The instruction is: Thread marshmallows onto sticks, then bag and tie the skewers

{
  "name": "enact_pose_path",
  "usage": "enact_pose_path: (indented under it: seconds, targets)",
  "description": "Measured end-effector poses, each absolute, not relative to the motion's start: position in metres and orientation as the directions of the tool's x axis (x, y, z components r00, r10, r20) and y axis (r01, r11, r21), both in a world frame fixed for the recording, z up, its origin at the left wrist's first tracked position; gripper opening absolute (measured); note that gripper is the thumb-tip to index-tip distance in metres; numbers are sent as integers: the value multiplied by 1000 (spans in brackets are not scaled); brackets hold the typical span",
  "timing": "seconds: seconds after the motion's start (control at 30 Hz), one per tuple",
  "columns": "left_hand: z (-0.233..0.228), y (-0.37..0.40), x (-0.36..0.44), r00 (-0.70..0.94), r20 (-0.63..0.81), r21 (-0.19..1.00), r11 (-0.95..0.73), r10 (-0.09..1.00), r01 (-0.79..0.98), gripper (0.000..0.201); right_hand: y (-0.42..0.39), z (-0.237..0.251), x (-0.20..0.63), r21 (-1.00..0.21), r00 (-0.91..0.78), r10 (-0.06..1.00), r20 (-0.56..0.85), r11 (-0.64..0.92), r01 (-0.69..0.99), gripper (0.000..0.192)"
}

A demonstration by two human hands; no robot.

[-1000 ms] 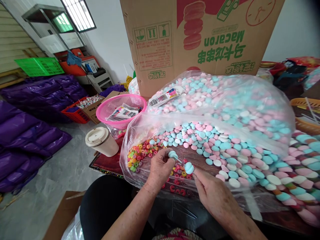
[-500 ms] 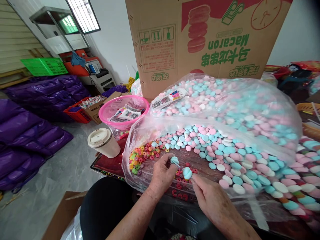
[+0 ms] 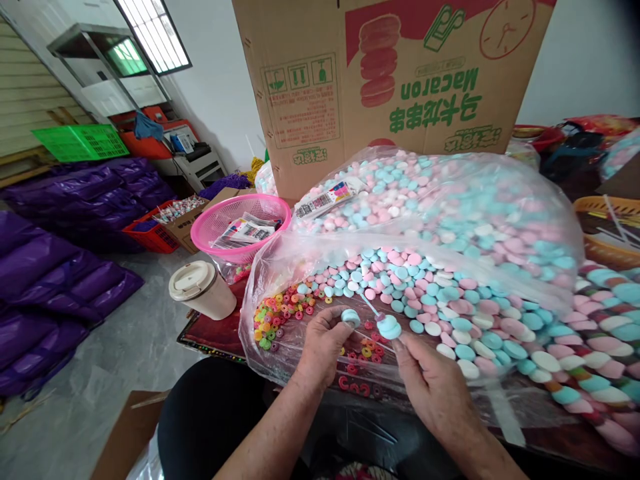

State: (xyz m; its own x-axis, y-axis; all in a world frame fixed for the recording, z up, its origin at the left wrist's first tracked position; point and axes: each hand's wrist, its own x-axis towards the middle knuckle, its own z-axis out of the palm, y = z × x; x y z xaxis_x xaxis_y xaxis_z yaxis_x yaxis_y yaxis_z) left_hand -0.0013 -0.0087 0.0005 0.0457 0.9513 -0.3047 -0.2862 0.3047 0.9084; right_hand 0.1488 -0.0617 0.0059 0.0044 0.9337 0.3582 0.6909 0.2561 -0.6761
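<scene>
While a crinkled clear plastic bag spilled chalky pink, white and blue discs across the frame's centre, the left hand pinched a smooth round blue candy between thumb and fingertips. Just right of it, the right hand pinched a thin stick carrying a pale blue disc, touching its fingertips. Glossy coloured rings lay lower left.

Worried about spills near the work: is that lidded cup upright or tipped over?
Tipped. The cup leans on its side at the table's left edge, lid still on, facing up-left.
</scene>
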Motion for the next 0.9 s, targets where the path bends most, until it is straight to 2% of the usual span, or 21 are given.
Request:
enact_pose_path:
  seconds: [0.17, 0.27, 0.73, 0.9]
  targets:
    - [3, -10, -5, -6, -278, 917, 264, 961, -300, 30, -69, 3, 150, -495, -138, 960, 242, 245, 834, 29]
    - [3, -10, -5, -58, -262, 929, 235, 963, -287, 27, -75, 0, 148, -425, -143, 949, 280, 256, 868, 29]
    - [4, -9, -5, -131, -242, 935, 195, 962, -296, 25, -72, -4, 141, -280, -141, 971, 193, 192, 941, 24]
    - [2, -8, -4, -141, -243, 934, 193, 960, -301, 24, -76, -1, 143, -295, -170, 972, 163, 212, 932, 25]
